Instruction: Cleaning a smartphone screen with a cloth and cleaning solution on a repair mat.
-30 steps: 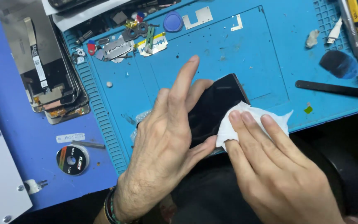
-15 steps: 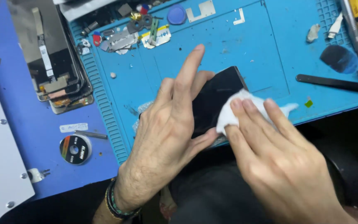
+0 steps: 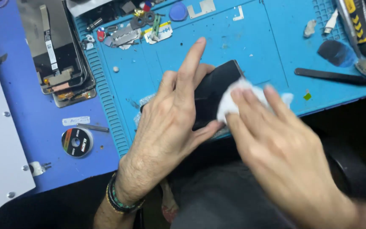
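Left hand (image 3: 170,123) is laid flat over the near end of a black phone (image 3: 217,91), fingers spread and mostly straight, the index finger raised; nothing is gripped, the device is only pressed down by the palm and thumb. It appears that the phone is pinned this way so that it does not slide while it is rubbed. Right hand (image 3: 284,144) is blurred, with fingers held together and extended, and a crumpled white wipe (image 3: 244,95) is pressed under the fingertips onto the dark glass; the wipe is pushed rather than clenched.

The phone is placed at the near edge of a blue work mat (image 3: 255,46), close to the body, probably because both hands reach it easily there. Its surface is seen as glossy, black and unlit, lying tilted, one corner pointing away. Whether marks remain on it cannot be told.

A black flat pry tool (image 3: 335,76) is kept to the right on the mat, a stack of phone screens (image 3: 60,55) to the left, and small metal parts (image 3: 128,36) at the far side.
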